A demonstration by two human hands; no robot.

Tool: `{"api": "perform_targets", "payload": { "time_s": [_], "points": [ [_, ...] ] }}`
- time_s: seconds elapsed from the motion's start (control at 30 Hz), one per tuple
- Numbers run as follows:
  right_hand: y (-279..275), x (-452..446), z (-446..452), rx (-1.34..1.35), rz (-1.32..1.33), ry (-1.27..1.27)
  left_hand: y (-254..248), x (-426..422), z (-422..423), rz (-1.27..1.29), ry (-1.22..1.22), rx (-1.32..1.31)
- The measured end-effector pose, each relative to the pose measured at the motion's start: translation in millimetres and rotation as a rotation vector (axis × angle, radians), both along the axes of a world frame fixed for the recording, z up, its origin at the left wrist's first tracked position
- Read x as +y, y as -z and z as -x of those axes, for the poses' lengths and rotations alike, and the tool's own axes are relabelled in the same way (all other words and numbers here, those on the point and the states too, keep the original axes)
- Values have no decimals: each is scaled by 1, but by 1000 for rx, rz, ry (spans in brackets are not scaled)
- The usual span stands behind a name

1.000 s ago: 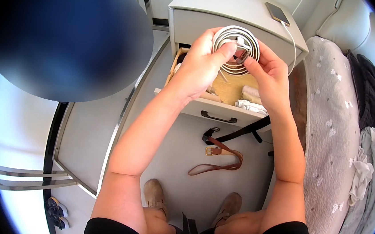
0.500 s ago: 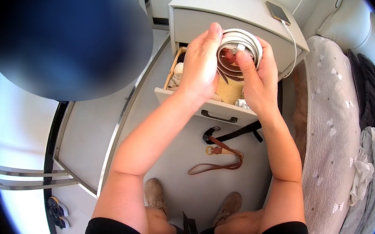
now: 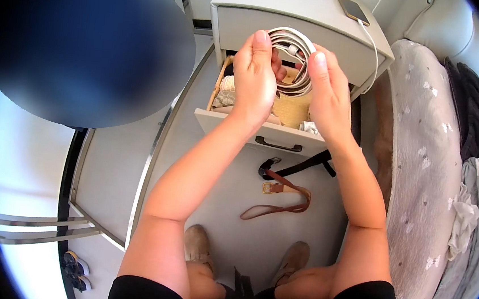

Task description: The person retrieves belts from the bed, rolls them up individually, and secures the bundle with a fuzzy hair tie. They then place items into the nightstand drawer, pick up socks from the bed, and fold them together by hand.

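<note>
A coiled white belt (image 3: 305, 47) is held up between both hands, above the open drawer (image 3: 219, 119) of a pale nightstand. My left hand (image 3: 255, 79) is closed round the coil's left side, thumb pointing up. On the coil's right side, my right hand (image 3: 331, 95) grips with its thumb against the outer edge. A small white loop shows inside the coil. Rolled and folded cloth items (image 3: 226, 94) lie in the drawer, partly hidden by my hands.
A brown belt (image 3: 294, 205) and a black belt (image 3: 300, 167) lie on the floor below the drawer. A phone (image 3: 352, 9) with a white cable rests on the nightstand (image 3: 297, 9). The bed (image 3: 420, 165) stands at right, a metal frame (image 3: 149, 170) at left.
The coil has turned and shifted slightly left; my fingers have moved from its centre to its sides. The view has tilted a little.
</note>
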State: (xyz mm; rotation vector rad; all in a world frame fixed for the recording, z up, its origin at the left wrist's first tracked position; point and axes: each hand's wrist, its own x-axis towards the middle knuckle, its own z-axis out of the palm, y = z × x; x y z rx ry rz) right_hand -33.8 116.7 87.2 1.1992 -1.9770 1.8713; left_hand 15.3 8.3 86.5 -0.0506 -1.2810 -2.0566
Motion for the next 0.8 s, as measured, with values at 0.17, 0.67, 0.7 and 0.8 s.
{"api": "perform_targets", "payload": {
  "time_s": [0.17, 0.67, 0.7, 0.8],
  "points": [
    [4, -11, -5, -624, 330, -494, 8, 4, 4, 74, -67, -58],
    [19, -29, 3, -688, 265, -213, 56, -19, 52, 775, -394, -257],
    [2, -16, 1, -920, 285, -187, 59, -24, 68, 492, -242, -288],
    [-4, 11, 41, -940, 410, -180, 66, -37, 113, 1003, -367, -345]
  ]
}}
